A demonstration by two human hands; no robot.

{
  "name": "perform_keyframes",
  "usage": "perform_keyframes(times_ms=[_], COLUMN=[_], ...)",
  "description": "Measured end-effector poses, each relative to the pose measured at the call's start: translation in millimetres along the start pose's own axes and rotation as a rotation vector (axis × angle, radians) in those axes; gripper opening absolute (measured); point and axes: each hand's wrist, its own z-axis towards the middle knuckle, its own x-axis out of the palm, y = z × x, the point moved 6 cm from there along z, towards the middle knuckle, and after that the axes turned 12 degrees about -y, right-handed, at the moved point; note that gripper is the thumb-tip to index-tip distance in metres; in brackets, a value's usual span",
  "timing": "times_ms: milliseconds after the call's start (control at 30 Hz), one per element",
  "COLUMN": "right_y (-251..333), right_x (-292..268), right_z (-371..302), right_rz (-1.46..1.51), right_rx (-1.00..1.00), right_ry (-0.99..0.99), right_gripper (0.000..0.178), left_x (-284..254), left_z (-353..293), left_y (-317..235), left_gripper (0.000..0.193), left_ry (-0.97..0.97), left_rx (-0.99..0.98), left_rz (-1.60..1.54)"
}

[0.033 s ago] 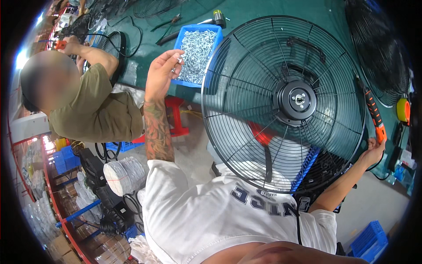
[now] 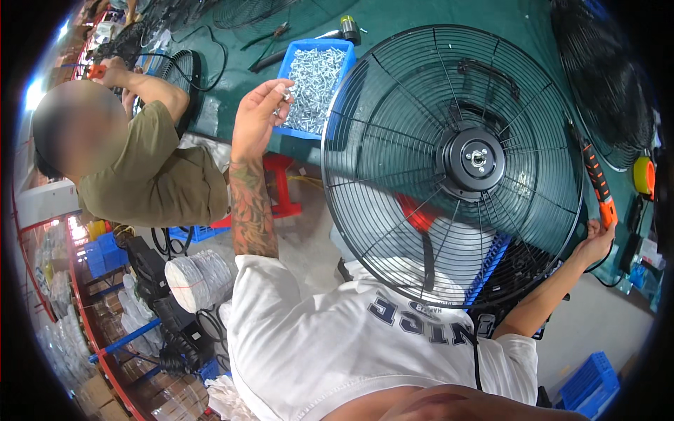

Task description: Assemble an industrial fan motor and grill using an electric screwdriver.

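My left hand (image 2: 257,116) is raised at the near-left edge of a blue bin (image 2: 351,53) full of small silver screws (image 2: 316,76). Its fingertips are pinched on screws (image 2: 286,94). On the right, my right hand (image 2: 597,243) grips the orange end of an orange-and-black power screwdriver (image 2: 599,179), whose tip points away from me. Between my hands is a large round black wire fan guard (image 2: 393,151), partly over the table and partly over my lap. A black motor hub (image 2: 472,163) with screw heads around its centre sits in its middle.
The green table (image 2: 421,15) carries pliers (image 2: 267,38), a tool with a yellow-green end (image 2: 349,29) and dark fan guards (image 2: 607,77) at far right. An orange-and-yellow tape roll (image 2: 644,177) lies beyond my right hand. At left, a co-worker in an olive shirt (image 2: 151,172) holds an orange tool.
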Motion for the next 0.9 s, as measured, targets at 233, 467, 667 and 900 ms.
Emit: perform_keyframes(times_ms=[233, 467, 667, 900], right_y=[13.2, 27.4, 152.9, 174.9], right_x=[7.2, -9.6, 22.6, 101.7], right_z=[-10.2, 3.8, -5.6, -36.0], right_rz=[-0.001, 0.087, 0.061, -0.332], right_rx=[0.007, 0.015, -0.501, -0.908], right_ry=[-0.021, -0.037, -0.064, -0.334], right_gripper=[0.043, 0.04, 0.034, 0.028], left_x=[-0.5, 2.9, 3.5, 0.4], left_z=[0.4, -0.2, -0.7, -1.3], left_y=[0.3, 0.5, 3.0, -1.5], left_gripper=[0.035, 0.038, 0.037, 0.037], left_ry=[-0.004, 0.013, 0.048, 0.054], left_rx=[-0.029, -0.06, -0.044, 0.024], left_rz=[0.021, 0.046, 0.049, -0.001])
